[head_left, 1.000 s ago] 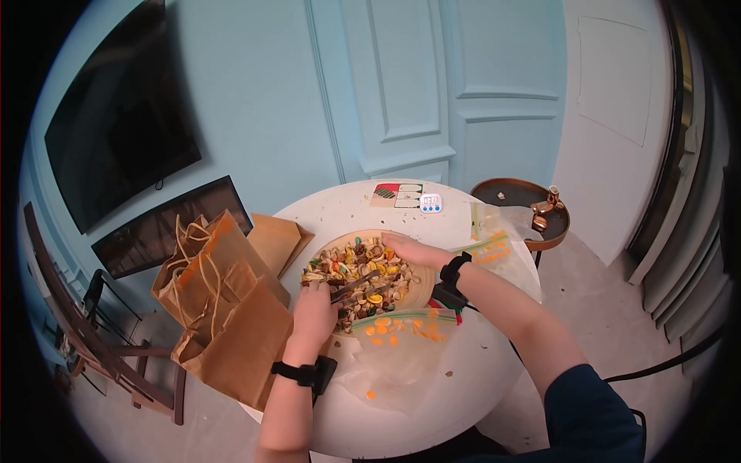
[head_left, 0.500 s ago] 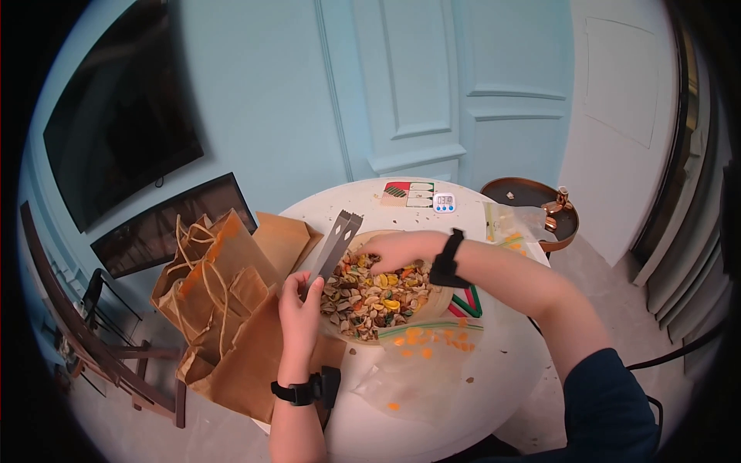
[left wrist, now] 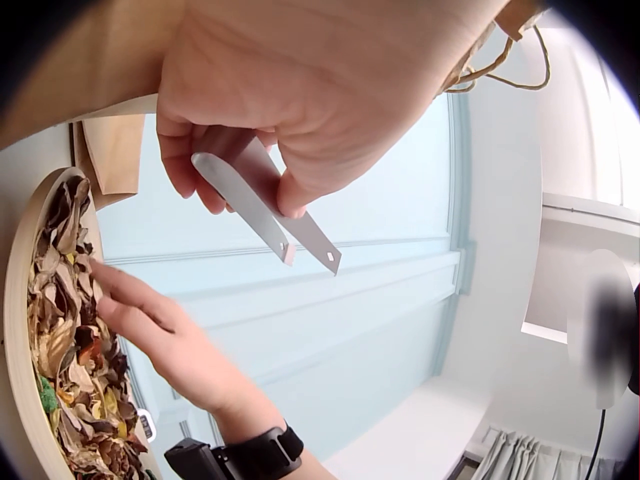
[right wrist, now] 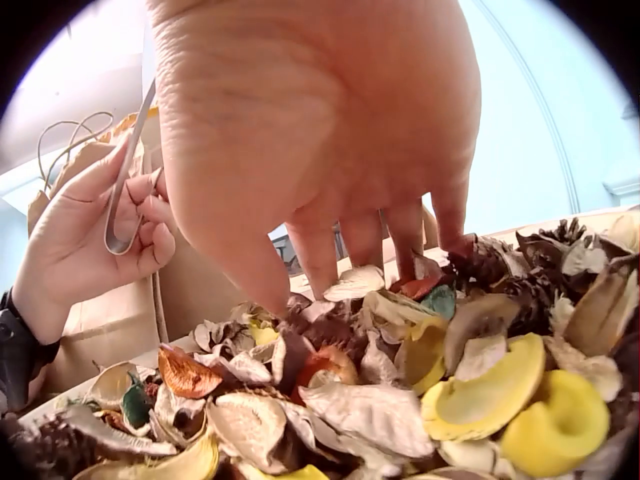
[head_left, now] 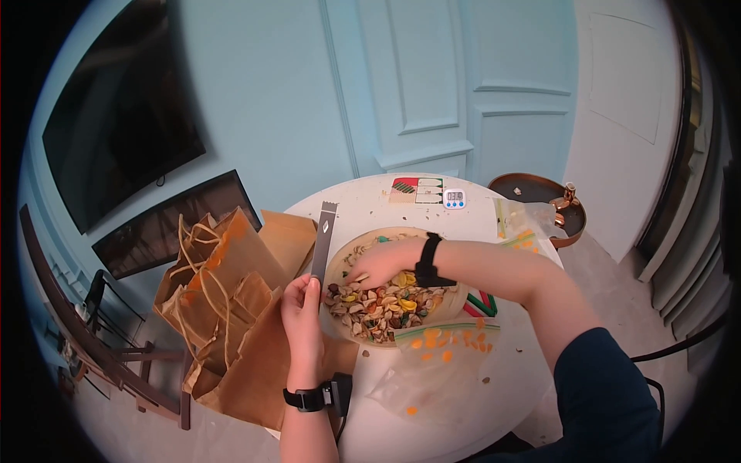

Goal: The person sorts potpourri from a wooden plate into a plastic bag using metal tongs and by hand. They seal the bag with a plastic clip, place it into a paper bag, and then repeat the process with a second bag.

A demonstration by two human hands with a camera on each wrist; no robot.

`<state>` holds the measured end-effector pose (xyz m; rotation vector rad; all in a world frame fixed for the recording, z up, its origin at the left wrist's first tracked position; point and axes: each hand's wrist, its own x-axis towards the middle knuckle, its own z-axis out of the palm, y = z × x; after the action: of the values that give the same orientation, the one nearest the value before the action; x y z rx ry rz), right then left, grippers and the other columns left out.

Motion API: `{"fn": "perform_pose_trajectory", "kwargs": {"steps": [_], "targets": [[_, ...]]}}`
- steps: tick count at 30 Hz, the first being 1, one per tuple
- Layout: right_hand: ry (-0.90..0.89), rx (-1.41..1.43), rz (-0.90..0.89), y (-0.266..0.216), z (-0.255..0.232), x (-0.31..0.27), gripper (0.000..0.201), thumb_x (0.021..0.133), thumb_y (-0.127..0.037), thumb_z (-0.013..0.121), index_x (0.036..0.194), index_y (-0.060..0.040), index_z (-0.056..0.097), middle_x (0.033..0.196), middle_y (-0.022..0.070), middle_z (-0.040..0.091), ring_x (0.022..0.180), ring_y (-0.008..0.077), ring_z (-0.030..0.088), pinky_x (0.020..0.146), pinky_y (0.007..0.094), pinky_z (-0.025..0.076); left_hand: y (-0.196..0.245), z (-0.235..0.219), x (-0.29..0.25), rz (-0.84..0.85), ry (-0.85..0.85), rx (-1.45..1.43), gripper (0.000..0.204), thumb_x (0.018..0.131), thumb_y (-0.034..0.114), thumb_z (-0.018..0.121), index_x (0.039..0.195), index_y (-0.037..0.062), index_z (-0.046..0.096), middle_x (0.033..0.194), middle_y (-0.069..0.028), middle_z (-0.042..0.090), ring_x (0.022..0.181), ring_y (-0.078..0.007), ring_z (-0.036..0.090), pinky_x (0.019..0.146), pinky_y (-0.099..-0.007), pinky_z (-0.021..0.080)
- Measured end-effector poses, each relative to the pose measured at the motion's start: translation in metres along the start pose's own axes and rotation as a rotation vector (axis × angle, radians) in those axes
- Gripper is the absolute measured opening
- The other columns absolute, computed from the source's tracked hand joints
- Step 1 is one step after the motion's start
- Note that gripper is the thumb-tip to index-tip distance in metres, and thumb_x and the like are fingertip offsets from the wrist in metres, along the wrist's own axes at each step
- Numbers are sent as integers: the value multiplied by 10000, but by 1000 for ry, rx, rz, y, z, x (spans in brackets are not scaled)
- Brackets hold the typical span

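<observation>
My left hand (head_left: pixel 302 318) pinches a pair of metal tongs (head_left: pixel 326 239) by the bent end, tips pointing up, at the left of a round wooden tray (head_left: pixel 451 307). The left wrist view shows the two arms of the tongs (left wrist: pixel 270 195) apart with nothing between them. Dried petals and pods (head_left: pixel 378 309) in several colours fill the tray. My right hand (head_left: pixel 386 264) reaches over the tray from the right; in the right wrist view the fingers of the hand (right wrist: pixel 340 150) point down, tips touching the dried pieces (right wrist: pixel 360 410).
Brown paper bags (head_left: pixel 247 339) stand at the left beside the tray. A zip bag with orange pieces (head_left: pixel 432 378) lies in front, another (head_left: pixel 525 220) at the right. A timer (head_left: pixel 455 199) and a patterned card (head_left: pixel 417 190) lie behind the tray. A round side table (head_left: pixel 532 185) stands beyond.
My left hand has lifted the tongs off the tray and turned them upright. The right hand has moved from the tray's far rim leftward onto the dried pieces.
</observation>
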<state>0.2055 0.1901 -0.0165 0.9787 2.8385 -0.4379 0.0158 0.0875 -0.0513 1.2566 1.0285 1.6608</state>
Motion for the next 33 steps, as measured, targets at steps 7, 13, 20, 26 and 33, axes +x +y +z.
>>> {"fn": "perform_pose_trajectory", "kwargs": {"steps": [7, 13, 20, 26, 33], "targets": [[425, -61, -79, 41, 8, 11, 452, 876, -373, 464, 1173, -65, 609, 1127, 167, 622, 1035, 326, 577, 926, 395, 424, -1, 3, -3, 15, 3, -3, 280, 922, 264, 580, 1062, 22, 574, 870, 23, 581, 749, -53, 519, 682, -182, 400], [-135, -47, 240, 24, -17, 11, 468, 871, -341, 466, 1250, -75, 534, 1260, 165, 526, 1040, 345, 568, 906, 417, 444, -1, -4, 1, -24, 35, -37, 283, 922, 203, 580, 1082, -27, 536, 922, -21, 574, 794, -72, 523, 743, -211, 437], [200, -69, -494, -41, 21, 4, 385, 805, -230, 578, 1156, -71, 572, 1063, 169, 579, 958, 339, 580, 815, 425, 481, 2, 0, -5, 16, 41, -39, 263, 925, 205, 574, 1063, -18, 545, 927, -21, 577, 805, -71, 525, 746, -218, 444], [128, -232, -301, -14, 16, -12, 307, 766, -203, 631, 1032, -57, 589, 953, 150, 591, 881, 337, 595, 755, 426, 488, -5, 3, -3, 57, 54, -66, 259, 928, 268, 572, 1050, 40, 577, 862, 28, 567, 755, -56, 506, 678, -191, 392], [119, 21, -533, -51, 21, -44, 341, 786, -216, 652, 1095, -92, 578, 1111, 99, 536, 1010, 299, 549, 855, 401, 458, -6, 2, -4, 18, 29, -73, 257, 921, 198, 582, 1059, -16, 551, 940, -24, 581, 814, -65, 528, 755, -212, 446]]}}
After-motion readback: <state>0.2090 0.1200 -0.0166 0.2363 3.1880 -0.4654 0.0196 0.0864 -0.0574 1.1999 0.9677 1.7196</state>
